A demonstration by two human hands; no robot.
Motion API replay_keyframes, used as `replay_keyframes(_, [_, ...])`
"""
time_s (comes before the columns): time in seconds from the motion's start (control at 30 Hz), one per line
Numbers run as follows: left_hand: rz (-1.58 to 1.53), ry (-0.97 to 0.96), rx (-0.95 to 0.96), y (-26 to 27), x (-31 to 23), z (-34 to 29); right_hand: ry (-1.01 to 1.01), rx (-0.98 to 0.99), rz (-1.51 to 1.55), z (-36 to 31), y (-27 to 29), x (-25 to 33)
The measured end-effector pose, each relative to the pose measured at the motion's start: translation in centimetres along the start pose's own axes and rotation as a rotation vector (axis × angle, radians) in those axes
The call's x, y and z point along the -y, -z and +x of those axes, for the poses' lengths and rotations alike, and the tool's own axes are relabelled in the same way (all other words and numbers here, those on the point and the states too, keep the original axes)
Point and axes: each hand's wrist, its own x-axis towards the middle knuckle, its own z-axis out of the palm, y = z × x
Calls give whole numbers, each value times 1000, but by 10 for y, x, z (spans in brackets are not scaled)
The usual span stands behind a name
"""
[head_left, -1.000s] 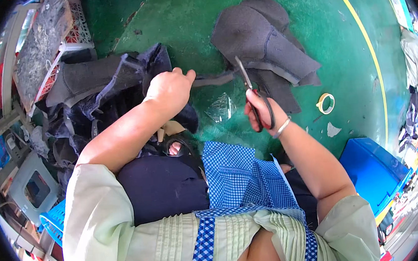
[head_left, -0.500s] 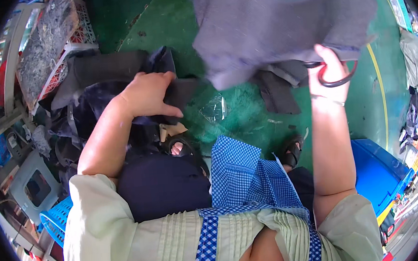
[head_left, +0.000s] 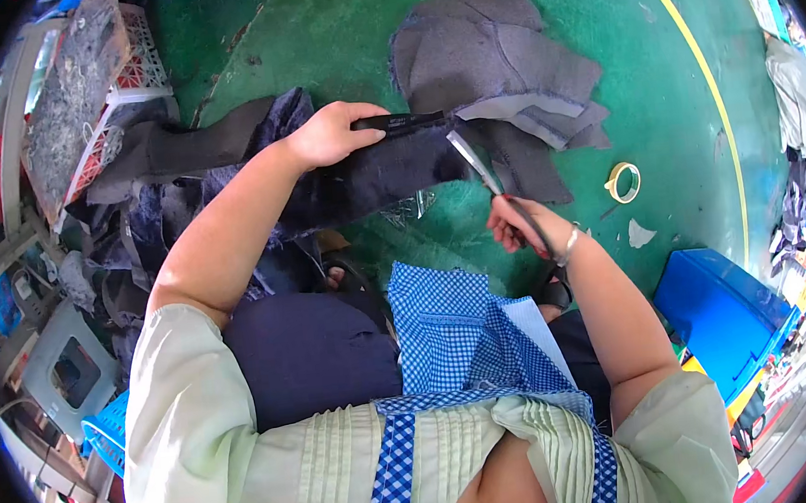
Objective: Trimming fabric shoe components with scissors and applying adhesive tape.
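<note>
My left hand (head_left: 328, 135) is closed on the upper edge of a dark fabric piece (head_left: 382, 179), which stretches across the middle above the floor. Along that edge runs a black strip (head_left: 411, 120) with small pale print. In my right hand (head_left: 522, 224) is a pair of scissors (head_left: 478, 163). Their blades point up and left, close to the fabric's right end. Beyond them, grey fabric pieces (head_left: 472, 49) lie stacked on the green floor. A heap of dark fabric (head_left: 188, 155) fills the left side. The fingertips of my left hand are partly hidden.
A roll of tape (head_left: 621, 183) and a pale scrap (head_left: 640, 234) lie on the floor at right. Further right is a blue bin (head_left: 724, 310). At left stand a grey plastic stool (head_left: 66, 362), a blue basket (head_left: 107, 433) and a red-and-white crate (head_left: 136, 69).
The grey fabric that my right hand swung now lies on the floor at the back. My right hand has come nearer with the scissors. My left hand has lifted a dark fabric piece rightward.
</note>
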Motion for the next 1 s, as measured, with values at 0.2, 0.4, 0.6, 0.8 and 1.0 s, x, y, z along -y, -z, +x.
replay_keyframes(0.2, [-22,3,26,-2,-17,-6,-53,-72,-112,24,-12,18])
replay_keyframes(0.4, [94,-40,-36,10,-16,-17,-84,-1,0,18,-16,19])
replay_keyframes(0.6, [289,-249,-101,-11,-31,-29,-62,-114,4,25,-31,46])
replay_keyframes(0.8, [603,-438,-459,-28,-105,-67,89,108,627,-5,-108,118])
replay_keyframes(1.0, [721,-346,-462,-4,-163,-92,885,-474,365,-25,-99,185])
